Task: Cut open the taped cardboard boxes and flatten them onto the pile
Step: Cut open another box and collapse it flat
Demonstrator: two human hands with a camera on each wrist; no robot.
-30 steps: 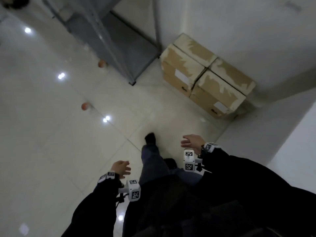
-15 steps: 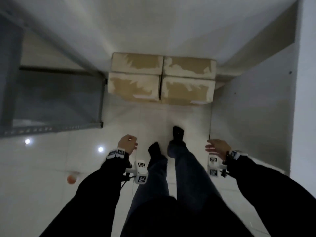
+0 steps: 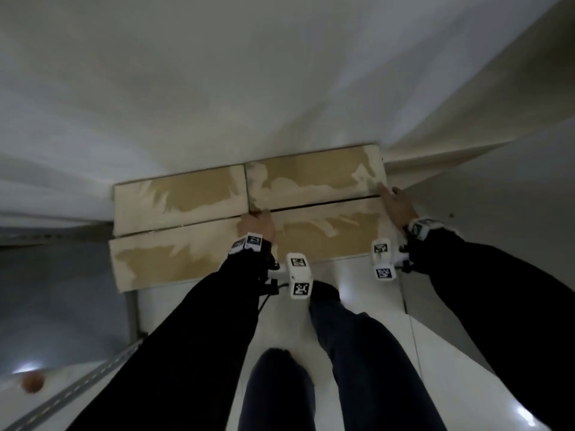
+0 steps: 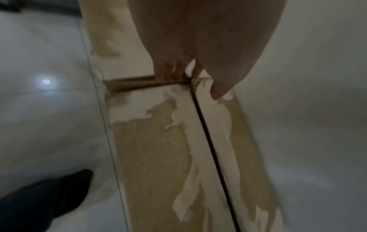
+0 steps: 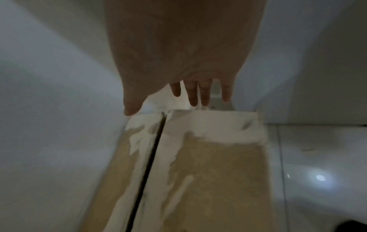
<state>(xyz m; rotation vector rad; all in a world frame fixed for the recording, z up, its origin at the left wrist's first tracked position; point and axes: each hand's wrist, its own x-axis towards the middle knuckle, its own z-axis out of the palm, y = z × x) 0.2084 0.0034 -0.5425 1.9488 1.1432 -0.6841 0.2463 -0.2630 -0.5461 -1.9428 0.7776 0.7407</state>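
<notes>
Two brown cardboard boxes with torn whitish tops stand side by side against the wall. The left box [image 3: 174,231] is untouched. My hands are at the two ends of the right box [image 3: 323,209], whose top flaps meet at a dark seam [image 4: 208,133]. My left hand [image 3: 256,223] is at its left end, fingers [image 4: 172,73] curled down into the gap between the boxes, thumb on the back flap. My right hand [image 3: 396,206] reaches over its right end, fingers [image 5: 198,92] straight and spread just past the end edge [image 5: 214,112]. No cutter is in view.
A white wall [image 3: 280,88] runs right behind the boxes, and another white wall [image 3: 497,213] closes the right side. A grey metal shelf with a slotted rail [image 3: 93,377] stands at the left. An orange ball [image 3: 31,382] lies on the glossy tiled floor [image 3: 367,293]. My legs [image 3: 357,353] are before the boxes.
I have walked up to the boxes and leaned over them. Both hands went from hanging at my sides to the two ends of the right box.
</notes>
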